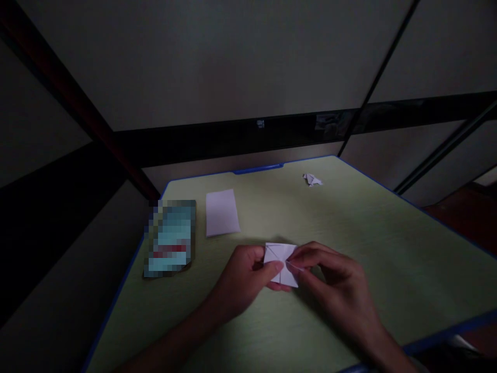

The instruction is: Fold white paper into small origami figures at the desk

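A small folded square of white paper (pixel 275 254) is held between both hands above the near middle of the table. My left hand (pixel 246 274) grips its left side, thumb pressed flat on top and fingers underneath. Crease lines and flap edges meet near the centre of the paper. At the paper's right side, my right hand (pixel 336 274) pinches a flap between thumb and fingers. The right fingertips cover part of that edge.
A pale green table (pixel 272 331) with blue edging stands against a panelled wall. To the left lie a blurred-out flat object (pixel 171 241) and a stack of white paper (pixel 222 213). A folded paper figure (pixel 311 180) sits near the far right edge.
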`<state>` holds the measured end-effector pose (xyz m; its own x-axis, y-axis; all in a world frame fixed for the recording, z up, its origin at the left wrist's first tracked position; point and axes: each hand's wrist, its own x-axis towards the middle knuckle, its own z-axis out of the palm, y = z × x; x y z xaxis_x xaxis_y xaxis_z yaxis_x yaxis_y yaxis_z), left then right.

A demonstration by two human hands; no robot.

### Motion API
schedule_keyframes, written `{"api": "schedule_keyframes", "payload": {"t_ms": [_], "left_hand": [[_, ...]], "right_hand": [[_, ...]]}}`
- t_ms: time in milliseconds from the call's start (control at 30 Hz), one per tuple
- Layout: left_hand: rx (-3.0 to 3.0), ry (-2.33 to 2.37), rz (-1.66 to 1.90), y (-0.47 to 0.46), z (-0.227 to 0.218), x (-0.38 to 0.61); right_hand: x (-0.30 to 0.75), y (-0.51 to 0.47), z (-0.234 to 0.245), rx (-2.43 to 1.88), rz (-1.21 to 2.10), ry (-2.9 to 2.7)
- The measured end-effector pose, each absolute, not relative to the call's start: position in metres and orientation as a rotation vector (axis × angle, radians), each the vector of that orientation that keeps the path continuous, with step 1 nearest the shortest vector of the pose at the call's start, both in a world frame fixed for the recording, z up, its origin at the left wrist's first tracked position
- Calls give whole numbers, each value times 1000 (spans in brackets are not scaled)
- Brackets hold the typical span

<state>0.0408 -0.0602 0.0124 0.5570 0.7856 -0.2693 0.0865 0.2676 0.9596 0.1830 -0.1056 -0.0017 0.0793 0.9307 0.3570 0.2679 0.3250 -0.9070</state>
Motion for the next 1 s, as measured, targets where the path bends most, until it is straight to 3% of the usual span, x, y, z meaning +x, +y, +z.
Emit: {"api": "schedule_keyframes", "payload": {"t_ms": [300,500,1000], "left_hand": [[1168,899,566,-52,14,35],[1230,885,521,-55,18,33],[1276,920,496,-54,7,35]], "right_hand": [[187,-113,-1,-1079,531,-1764],[187,-110,-6,-1065,380,-1694],[182,-107,-5,-1173,508,-1680]]}}
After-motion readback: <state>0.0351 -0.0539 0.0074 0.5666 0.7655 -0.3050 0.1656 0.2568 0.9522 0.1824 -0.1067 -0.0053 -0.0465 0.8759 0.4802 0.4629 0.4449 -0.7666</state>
